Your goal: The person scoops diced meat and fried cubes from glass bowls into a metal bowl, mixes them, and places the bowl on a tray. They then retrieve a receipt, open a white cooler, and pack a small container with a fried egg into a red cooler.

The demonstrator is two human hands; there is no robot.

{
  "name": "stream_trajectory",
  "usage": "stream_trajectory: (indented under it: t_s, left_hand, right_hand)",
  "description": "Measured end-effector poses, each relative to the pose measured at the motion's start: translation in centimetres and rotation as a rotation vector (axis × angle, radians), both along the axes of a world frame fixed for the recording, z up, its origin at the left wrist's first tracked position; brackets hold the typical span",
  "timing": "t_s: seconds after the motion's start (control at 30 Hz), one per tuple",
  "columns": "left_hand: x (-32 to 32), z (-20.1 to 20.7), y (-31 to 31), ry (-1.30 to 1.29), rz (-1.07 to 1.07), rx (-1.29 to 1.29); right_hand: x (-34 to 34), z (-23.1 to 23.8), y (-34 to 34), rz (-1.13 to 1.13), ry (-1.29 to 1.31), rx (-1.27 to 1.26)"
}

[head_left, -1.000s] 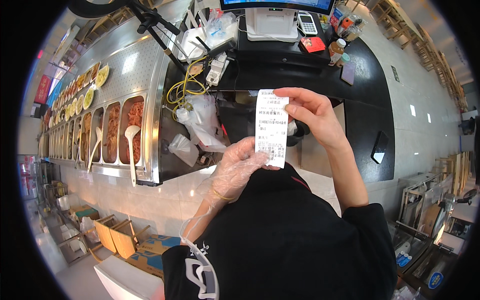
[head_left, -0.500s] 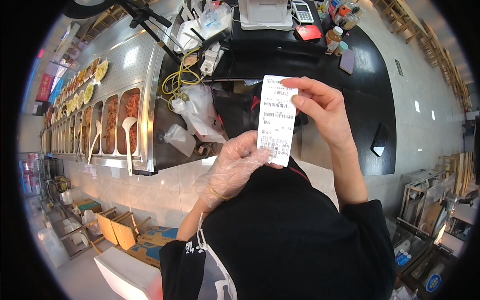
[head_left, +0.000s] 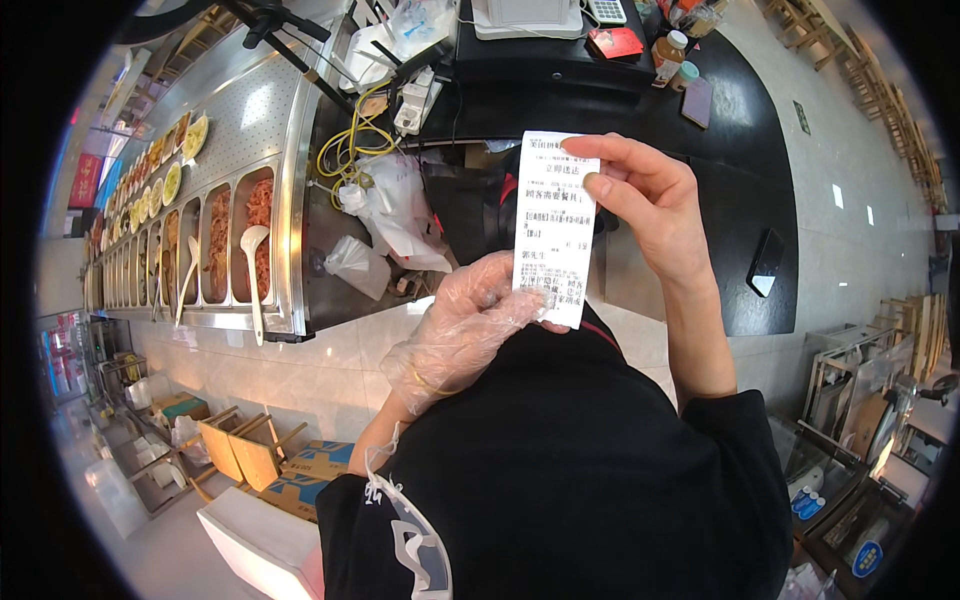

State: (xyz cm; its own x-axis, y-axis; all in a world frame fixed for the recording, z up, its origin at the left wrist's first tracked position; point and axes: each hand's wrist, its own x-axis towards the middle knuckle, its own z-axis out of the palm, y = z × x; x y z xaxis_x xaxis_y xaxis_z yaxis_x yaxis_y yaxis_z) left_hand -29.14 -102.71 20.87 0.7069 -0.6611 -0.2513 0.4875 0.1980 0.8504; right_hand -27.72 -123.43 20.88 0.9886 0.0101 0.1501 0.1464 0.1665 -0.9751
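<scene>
A long white printed receipt (head_left: pixel 553 220) is stretched upright in front of my chest, held at both ends. My left hand (head_left: pixel 470 318), in a clear plastic glove, pinches its lower end between thumb and fingers. Bare, my right hand (head_left: pixel 645 205) grips the upper right edge between thumb and forefinger. Behind the receipt stands a black counter (head_left: pixel 520 110).
At the left a steel serving counter (head_left: pixel 290 130) holds trays of food (head_left: pixel 258 205) with white ladles (head_left: pixel 256 260). White plastic bags (head_left: pixel 395 210) and a yellow cable (head_left: pixel 350 145) lie beside it. A phone (head_left: pixel 765 262) and a bottle (head_left: pixel 668 58) rest on the black counter.
The receipt's upper end and my right hand are slightly higher in view. Both hands keep their hold, and the surroundings have shifted a little with my head.
</scene>
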Motion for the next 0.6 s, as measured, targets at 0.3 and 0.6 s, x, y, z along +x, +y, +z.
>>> stream_trajectory:
  t_s: [0.3, 0.6]
  left_hand:
    - [0.8, 0.1, -0.2, -0.01, -0.069, 0.027]
    - [0.9, 0.0, -0.9, 0.005, -0.041, 0.036]
  right_hand:
    - [0.4, -0.1, -0.2, 0.006, 0.014, 0.049]
    - [0.5, 0.0, -0.6, -0.011, 0.034, 0.022]
